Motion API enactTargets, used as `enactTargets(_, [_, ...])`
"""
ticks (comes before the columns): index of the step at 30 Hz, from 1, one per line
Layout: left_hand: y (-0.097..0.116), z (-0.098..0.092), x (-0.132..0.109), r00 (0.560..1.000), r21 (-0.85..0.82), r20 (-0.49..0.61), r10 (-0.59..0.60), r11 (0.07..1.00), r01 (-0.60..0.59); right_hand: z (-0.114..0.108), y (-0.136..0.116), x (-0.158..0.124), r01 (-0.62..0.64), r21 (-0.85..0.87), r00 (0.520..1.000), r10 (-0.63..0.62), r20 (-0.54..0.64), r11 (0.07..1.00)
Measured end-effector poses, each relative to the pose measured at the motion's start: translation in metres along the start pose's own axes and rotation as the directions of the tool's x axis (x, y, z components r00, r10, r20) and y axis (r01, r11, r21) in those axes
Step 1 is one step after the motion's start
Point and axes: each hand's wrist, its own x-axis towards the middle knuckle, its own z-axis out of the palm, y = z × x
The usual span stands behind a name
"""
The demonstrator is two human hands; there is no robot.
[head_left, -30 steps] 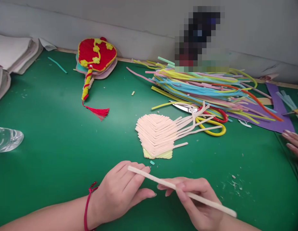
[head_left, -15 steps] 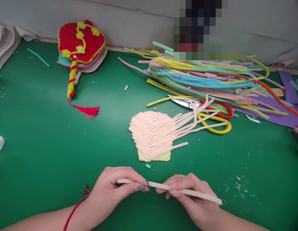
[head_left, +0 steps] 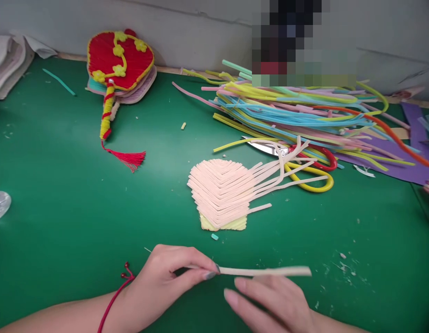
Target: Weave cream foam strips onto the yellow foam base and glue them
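The left hand [head_left: 176, 275], a red cord bracelet [head_left: 112, 300] at its wrist, pinched a cream chenille stem [head_left: 242, 271] between thumb and fingers. The right hand [head_left: 273, 300] lay loosely extended along the stem's other part, slightly blurred; whether it touched was unclear. Beyond them, on the green tabletop [head_left: 148, 208], sat a rounded panel [head_left: 219, 194] with pale pink stems in chevron rows, their loose ends crossing the scissors [head_left: 309, 187]. Behind lay a multicoloured stem pile [head_left: 287, 111]; to its left, a red fan [head_left: 110, 55] with yellow flowers and a tassel [head_left: 129, 158].
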Motion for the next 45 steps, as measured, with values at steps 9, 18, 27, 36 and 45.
enactTargets(9, [-0.001,-0.003,0.001,0.994,0.015,0.032,0.106,0.994,-0.106,0.006,0.015,0.006,-0.014,-0.019,1.000,0.013,-0.024,1.000])
enactTargets(18, [-0.003,-0.003,0.000,0.973,0.137,0.042,0.229,0.963,-0.233,0.009,0.013,0.007,-0.051,-0.014,0.997,0.050,-0.053,0.999])
enactTargets(27, [0.000,-0.005,0.001,0.912,0.351,0.072,0.404,0.845,-0.403,0.012,0.012,0.010,-0.061,0.014,0.996,0.062,-0.058,0.998])
enactTargets(36, [0.004,-0.010,-0.002,0.756,0.675,0.191,0.626,0.475,-0.564,0.012,0.012,0.007,-0.045,0.041,0.999,0.045,0.000,0.998])
enactTargets(45, [0.000,-0.001,-0.008,0.692,0.675,0.325,0.645,0.354,-0.647,0.013,0.013,0.005,0.032,0.069,0.998,-0.035,0.045,0.997])
